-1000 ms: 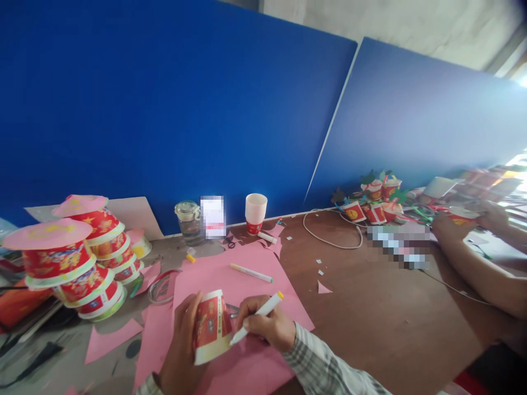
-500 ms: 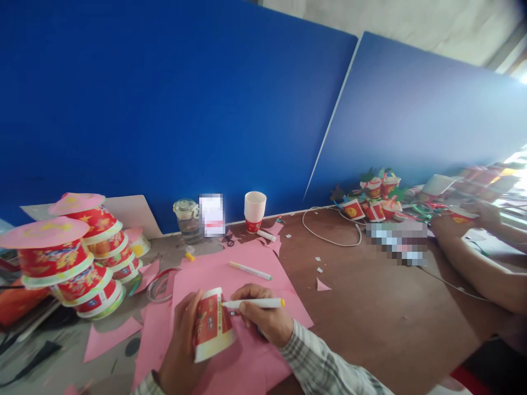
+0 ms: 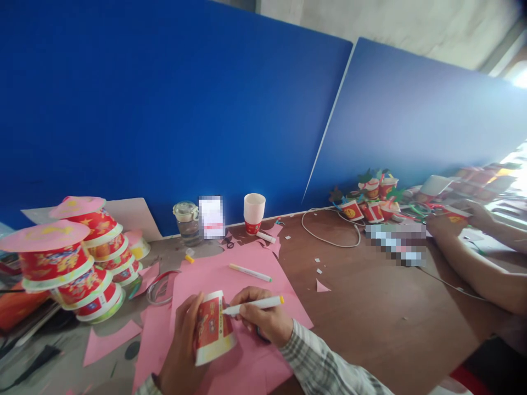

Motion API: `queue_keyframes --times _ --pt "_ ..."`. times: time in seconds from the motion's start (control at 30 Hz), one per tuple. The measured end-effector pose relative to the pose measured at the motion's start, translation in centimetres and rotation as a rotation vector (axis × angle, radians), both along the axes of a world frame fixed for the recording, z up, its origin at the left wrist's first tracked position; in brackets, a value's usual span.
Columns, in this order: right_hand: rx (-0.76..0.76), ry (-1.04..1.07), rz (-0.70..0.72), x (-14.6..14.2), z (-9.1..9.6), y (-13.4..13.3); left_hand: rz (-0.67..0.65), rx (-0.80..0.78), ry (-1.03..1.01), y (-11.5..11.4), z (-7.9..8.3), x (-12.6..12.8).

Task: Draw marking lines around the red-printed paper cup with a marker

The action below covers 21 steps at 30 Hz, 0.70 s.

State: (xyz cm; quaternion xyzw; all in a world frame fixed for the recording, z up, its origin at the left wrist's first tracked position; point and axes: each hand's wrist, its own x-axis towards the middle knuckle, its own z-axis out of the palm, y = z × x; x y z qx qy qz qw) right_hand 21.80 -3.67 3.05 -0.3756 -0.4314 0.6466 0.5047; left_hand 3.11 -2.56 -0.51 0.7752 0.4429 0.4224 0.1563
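My left hand [image 3: 183, 334] is closed round the left side of a red and white paper cup [image 3: 209, 325], which it holds tilted over pink paper [image 3: 242, 378]. Yellow colour shows along the cup's wide white rim. Between the fingers of my right hand [image 3: 263, 315] sits a white marker with a yellow end [image 3: 257, 303]. Its tip meets the pale printed strip on the cup's side. Another marker with a green end [image 3: 250, 272] lies on the paper beyond the cup. A small yellow cap [image 3: 189, 259] rests near the paper's far left corner.
Stacked red cups with pink paper tops [image 3: 68, 263] stand at the left. Behind the paper are a lidded glass jug [image 3: 186, 222] and a stack of white cups [image 3: 254, 211]. A co-worker's arms [image 3: 469, 252] reach in from the right, near decorated cups [image 3: 370, 203] and a cable [image 3: 331, 241].
The view has shifted slightly. My right hand and the marker sit a little lower along the cup's strip. The co-worker's hands have moved slightly left.
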Motion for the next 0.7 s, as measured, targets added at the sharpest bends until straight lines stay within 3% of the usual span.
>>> queue_keyframes --times 0.2,0.43,0.7 --pt "-0.038 -0.044 0.145 0.65 0.30 -0.45 0.015 0.015 -0.027 0.02 0.34 0.20" --pt "0.006 0.046 -0.011 0.05 -0.41 0.22 -0.002 0.030 0.033 0.02 -0.30 -0.08" --pt "-0.046 -0.036 0.119 0.60 -0.14 -0.15 0.044 0.074 0.027 0.41 -0.32 0.11"
